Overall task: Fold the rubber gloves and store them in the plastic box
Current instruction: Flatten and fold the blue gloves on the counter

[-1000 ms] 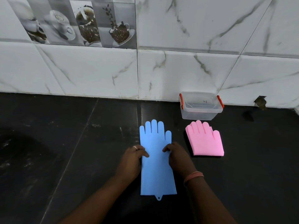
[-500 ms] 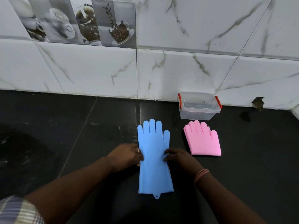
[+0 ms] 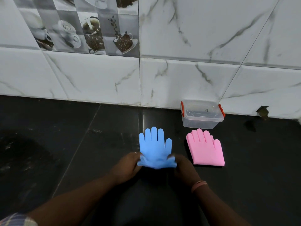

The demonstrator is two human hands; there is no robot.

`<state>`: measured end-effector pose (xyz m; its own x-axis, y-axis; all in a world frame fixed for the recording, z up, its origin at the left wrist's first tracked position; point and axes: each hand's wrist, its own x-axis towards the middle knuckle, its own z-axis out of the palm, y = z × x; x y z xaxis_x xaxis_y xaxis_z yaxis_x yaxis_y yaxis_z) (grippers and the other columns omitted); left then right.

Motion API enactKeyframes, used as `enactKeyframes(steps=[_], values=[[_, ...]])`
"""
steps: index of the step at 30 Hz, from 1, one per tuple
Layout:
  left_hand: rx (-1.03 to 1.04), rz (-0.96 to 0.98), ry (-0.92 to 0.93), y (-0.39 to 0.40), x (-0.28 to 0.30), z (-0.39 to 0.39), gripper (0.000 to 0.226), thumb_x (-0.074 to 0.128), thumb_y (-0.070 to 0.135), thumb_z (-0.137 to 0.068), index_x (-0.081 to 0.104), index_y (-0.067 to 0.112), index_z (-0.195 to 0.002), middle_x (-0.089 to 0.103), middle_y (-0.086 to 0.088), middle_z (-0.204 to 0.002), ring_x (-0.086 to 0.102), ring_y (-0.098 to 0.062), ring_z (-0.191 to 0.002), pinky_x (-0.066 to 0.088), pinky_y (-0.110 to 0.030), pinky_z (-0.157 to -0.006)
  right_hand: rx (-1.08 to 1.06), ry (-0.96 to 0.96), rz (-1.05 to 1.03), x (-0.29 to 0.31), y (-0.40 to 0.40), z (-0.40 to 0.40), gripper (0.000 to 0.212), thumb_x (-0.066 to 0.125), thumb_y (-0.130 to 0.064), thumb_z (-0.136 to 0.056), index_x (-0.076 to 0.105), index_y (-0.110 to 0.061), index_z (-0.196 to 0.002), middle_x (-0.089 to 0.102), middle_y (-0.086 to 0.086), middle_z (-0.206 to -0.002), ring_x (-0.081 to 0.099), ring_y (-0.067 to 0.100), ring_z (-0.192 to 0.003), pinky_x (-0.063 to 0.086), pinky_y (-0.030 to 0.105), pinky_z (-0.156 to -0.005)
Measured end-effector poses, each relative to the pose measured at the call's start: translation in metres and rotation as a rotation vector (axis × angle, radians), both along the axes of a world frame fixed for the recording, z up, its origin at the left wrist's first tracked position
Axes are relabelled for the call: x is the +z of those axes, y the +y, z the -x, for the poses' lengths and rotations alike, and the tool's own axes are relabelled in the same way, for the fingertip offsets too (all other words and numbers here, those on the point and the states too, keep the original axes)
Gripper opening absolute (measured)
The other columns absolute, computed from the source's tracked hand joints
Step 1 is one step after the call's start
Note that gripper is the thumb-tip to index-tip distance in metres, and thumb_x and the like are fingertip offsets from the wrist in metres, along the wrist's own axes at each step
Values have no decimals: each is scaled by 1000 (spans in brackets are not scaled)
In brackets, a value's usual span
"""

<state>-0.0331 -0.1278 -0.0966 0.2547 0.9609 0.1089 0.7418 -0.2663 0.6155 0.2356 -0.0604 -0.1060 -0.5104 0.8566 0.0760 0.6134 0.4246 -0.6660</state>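
Blue glove (image 3: 154, 145) between left hand (image 3: 128, 167) and right hand (image 3: 184, 170), both clamped on its folded edge.

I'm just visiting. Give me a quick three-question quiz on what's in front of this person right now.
1. True or false: the plastic box has its lid on.
2. Which glove do the left hand and right hand grip?
A. pink glove
B. blue glove
3. Fill in: the box's clips are ___.

Key: 1 true; 2 B; 3 red.
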Motion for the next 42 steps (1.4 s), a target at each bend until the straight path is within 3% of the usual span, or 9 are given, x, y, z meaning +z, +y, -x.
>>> enactKeyframes(steps=[4, 8, 11, 18, 21, 30, 37, 39, 42], values=[[354, 247, -120, 19, 8, -12, 37, 55, 25, -100, 45, 24, -65, 52, 8, -61, 49, -2, -56, 37, -28, -62, -228, -53, 127, 5, 21, 17, 15, 57, -19, -93, 59, -8, -83, 65, 7, -81, 60, 24, -77, 44, 34, -69], [458, 504, -173, 41, 23, -12, 39, 54, 26, -97, 44, 19, -61, 48, 6, -58, 42, -6, -52, 34, -26, -53, -332, -171, 245, 9, 38, 35, 30, 53, -25, -92, 48, -18, -64, 56, 2, -71, 58, 25, -77, 42, 32, -68], [480, 560, -210, 44, 24, -12, 43, 55, 28, -98, 45, 19, -57, 48, 6, -55, 44, -7, -50, 35, -25, -52, -359, -241, 293, 10, 46, 43, 24, 51, -29, -92, 65, -14, -81, 67, 8, -90, 63, 28, -88, 43, 30, -73], [555, 532, -163, 45, 23, -16, 44, 58, 29, -95, 43, 19, -54, 45, 7, -54, 42, -6, -49, 34, -26, -51, -338, -269, 235, 6, 49, 44, 34, 47, -44, -97, 61, -16, -84, 65, 5, -86, 63, 22, -82, 49, 33, -76], [604, 503, -90, 43, 22, -21, 39, 56, 34, -92, 49, 17, -58, 53, 3, -59, 52, -13, -57, 39, -30, -58, -314, -314, 168, 6, 50, 44, 39, 41, -45, -101, 65, -14, -102, 70, 8, -104, 66, 25, -94, 50, 34, -83], [700, 318, 19, 45, 23, -39, 36, 52, 64, -91, 58, 30, -98, 68, 9, -89, 66, -16, -85, 44, -32, -66, -397, -363, 186, 11, 46, 51, 60, 30, -69, -94, 68, -21, -92, 70, 1, -95, 66, 19, -87, 52, 34, -77], [827, 433, 22, 64, 15, -25, 46, 56, 56, -94, 61, 19, -65, 71, 1, -76, 70, -23, -80, 55, -33, -71, -513, -370, 284, 19, 53, 60, 65, 36, -71, -92, 66, -15, -106, 71, 6, -105, 67, 23, -95, 49, 32, -78], [855, 425, -44, 70, 15, -23, 30, 64, 48, -91, 65, 20, -84, 73, -4, -93, 68, -24, -85, 53, -33, -72, -563, -343, 269, 22, 54, 63, 65, 46, -67, -90, 58, -12, -123, 66, 9, -119, 65, 26, -106, 49, 34, -85], [896, 430, -239, 81, 18, -23, 38, 73, 28, -86, 57, 11, -116, 66, -7, -106, 65, -29, -100, 41, -29, -75, -518, -248, 271, 25, 60, 70, 57, 59, -46, -92, 48, -7, -134, 54, 14, -133, 56, 29, -119, 44, 36, -98]])
